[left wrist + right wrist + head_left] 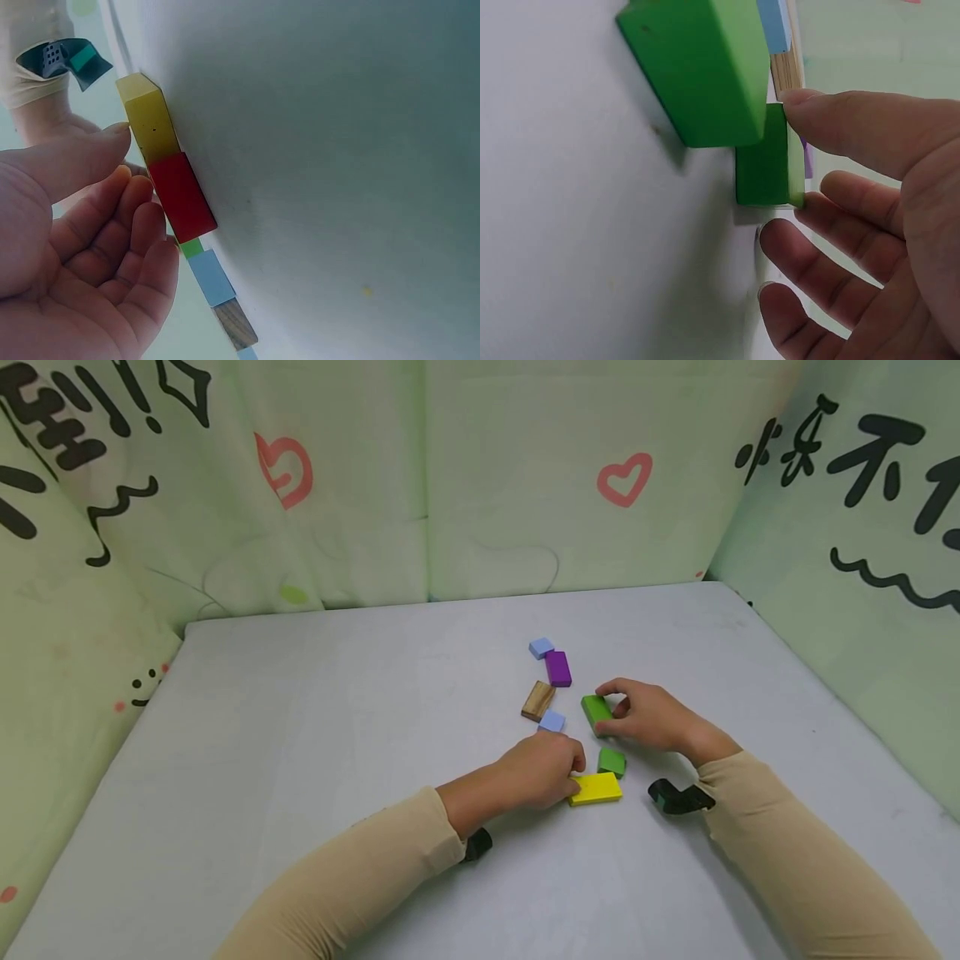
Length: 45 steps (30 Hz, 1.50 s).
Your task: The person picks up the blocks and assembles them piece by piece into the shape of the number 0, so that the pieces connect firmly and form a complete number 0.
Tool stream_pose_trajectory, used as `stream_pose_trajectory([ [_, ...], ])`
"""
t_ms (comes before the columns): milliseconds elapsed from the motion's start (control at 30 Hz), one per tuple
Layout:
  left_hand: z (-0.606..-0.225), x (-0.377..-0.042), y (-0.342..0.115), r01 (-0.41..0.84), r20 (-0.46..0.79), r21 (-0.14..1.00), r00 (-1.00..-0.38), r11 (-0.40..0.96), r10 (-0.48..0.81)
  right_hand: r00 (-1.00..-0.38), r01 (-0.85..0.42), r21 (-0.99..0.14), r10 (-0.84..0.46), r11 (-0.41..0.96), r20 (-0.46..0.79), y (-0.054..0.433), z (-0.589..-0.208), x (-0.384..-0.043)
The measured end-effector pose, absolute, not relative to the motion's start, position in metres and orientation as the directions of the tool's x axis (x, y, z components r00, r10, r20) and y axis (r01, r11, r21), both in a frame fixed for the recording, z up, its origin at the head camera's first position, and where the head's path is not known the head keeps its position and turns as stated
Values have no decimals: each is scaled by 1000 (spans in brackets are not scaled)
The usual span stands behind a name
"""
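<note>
My left hand (542,768) reaches over the near blocks with its fingers bent. Its thumb touches the yellow block (597,789); whether the fingers grip anything is unclear. The left wrist view shows a red block (184,199) against the yellow one, close to the fingertips; in the head view I cannot see it. My right hand (648,717) pinches a longish green block (596,713) by its two ends, thumb at the near end. In the right wrist view this green block (761,169) sits beyond a closer green block (697,75). The smaller green block (611,762) lies just beyond the yellow block.
A light blue block (552,720), a wood-grain block (538,700), a purple block (558,668) and another light blue block (541,647) run away from me in a line. The white tabletop (300,735) meets printed green curtains (465,485) at the back and sides.
</note>
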<state>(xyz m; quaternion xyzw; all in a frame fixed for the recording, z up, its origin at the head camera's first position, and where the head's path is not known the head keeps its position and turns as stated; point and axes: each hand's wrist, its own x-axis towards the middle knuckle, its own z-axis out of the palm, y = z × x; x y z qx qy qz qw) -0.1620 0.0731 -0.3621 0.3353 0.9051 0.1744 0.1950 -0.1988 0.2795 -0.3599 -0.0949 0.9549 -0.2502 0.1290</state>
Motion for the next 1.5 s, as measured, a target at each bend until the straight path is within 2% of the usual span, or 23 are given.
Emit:
stream_pose_trajectory([
  [1500,-363,-160,73,538,-227,444,-706,716,671,-942,-141,-498,-270,856,-197,279,-362,-186],
])
